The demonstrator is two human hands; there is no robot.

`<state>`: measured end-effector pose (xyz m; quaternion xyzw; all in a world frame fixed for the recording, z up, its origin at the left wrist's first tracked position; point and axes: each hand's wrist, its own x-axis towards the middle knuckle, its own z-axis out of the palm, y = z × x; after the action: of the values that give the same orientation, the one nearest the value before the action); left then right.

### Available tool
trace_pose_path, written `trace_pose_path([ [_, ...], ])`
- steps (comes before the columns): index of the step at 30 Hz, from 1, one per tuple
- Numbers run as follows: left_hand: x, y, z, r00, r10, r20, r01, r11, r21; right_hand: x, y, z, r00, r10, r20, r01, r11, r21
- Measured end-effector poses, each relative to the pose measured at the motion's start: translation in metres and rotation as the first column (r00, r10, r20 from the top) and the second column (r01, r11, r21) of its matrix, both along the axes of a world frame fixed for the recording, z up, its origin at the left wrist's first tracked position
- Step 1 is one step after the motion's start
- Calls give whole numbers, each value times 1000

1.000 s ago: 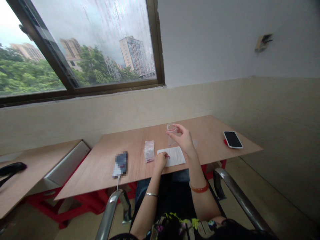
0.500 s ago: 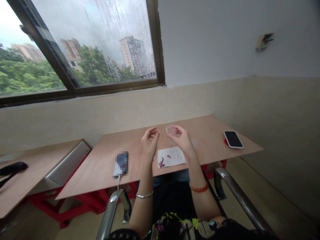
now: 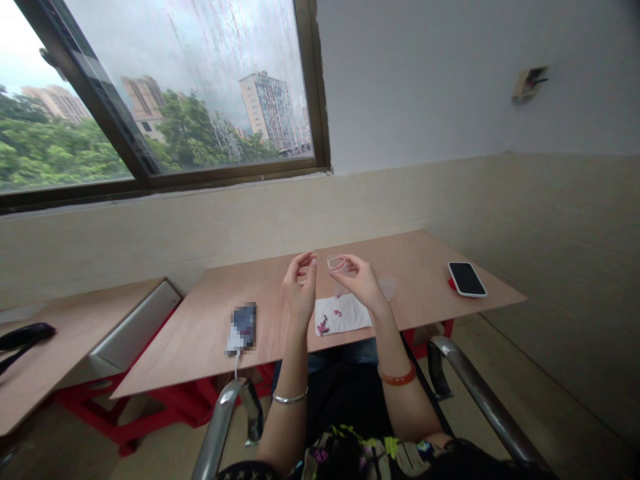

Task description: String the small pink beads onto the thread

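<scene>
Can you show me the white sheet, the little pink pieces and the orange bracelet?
White sheet (image 3: 354,316), head view: bare middle of its top.
Little pink pieces (image 3: 323,327), head view: middle of the larger cluster.
Orange bracelet (image 3: 398,381), head view: front of the band.

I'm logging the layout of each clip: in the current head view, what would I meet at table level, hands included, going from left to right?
Black object, pixelated item, left hand, clear open-topped container, right hand, white-edged device with a dark screen.
</scene>
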<state>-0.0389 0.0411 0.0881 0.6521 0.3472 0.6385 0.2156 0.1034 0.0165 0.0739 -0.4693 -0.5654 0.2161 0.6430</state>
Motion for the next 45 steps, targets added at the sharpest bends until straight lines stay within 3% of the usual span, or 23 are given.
trace_pose_path([
  [2, -2, 15, -20, 999, 34, -34, -37, 997, -70, 1, 0, 0, 999, -29, -24, 29, 1000, -2],
  [6, -2, 46, -82, 920, -36, -391, -98, 943, -319, 3, 1, 1, 998, -41, -53, 40, 999, -12],
  [10, 2, 58, -145, 847, -124, -517, -121, 901, -416, 4, 1, 1, 997, -50, -63, 50, 999, -9],
  [13, 4, 59, -172, 780, -177, -600, -134, 890, -437, 5, 1, 0, 997, -40, -72, 40, 999, -3],
  [16, 4, 59, -182, 721, -202, -663, -139, 895, -424, 5, -1, 1, 997, -32, -75, 32, 999, -3],
  [21, 6, 59, -184, 671, -206, -713, -134, 912, -389, 5, -3, 5, 997, -25, -74, 25, 1000, 0],
  [31, 3, 63, -189, 721, -154, -676, -133, 926, -353, 7, -2, 4, 998, -11, -69, 11, 1000, 1],
  [34, 2, 60, -179, 761, -120, -637, -134, 932, -336, 7, -2, 4, 998, -13, -69, 13, 1000, -1],
  [36, -2, 58, -159, 795, -81, -602, -138, 941, -310, 8, -2, 4, 998, -21, -67, 20, 1000, -13],
  [40, -11, 44, -82, 869, 56, -491, -165, 969, -182, 8, -3, 3, 997, -19, -69, 16, 999, -48],
  [43, -14, 20, -15, 965, 194, -176, -177, 979, 104, 6, -3, 3, 998, -19, -54, 17, 999, -46],
  [45, -12, 3, 18, 984, 174, -28, -165, 967, 196, 3, -3, 4, 999, -14, -33, 13, 999, -42],
])
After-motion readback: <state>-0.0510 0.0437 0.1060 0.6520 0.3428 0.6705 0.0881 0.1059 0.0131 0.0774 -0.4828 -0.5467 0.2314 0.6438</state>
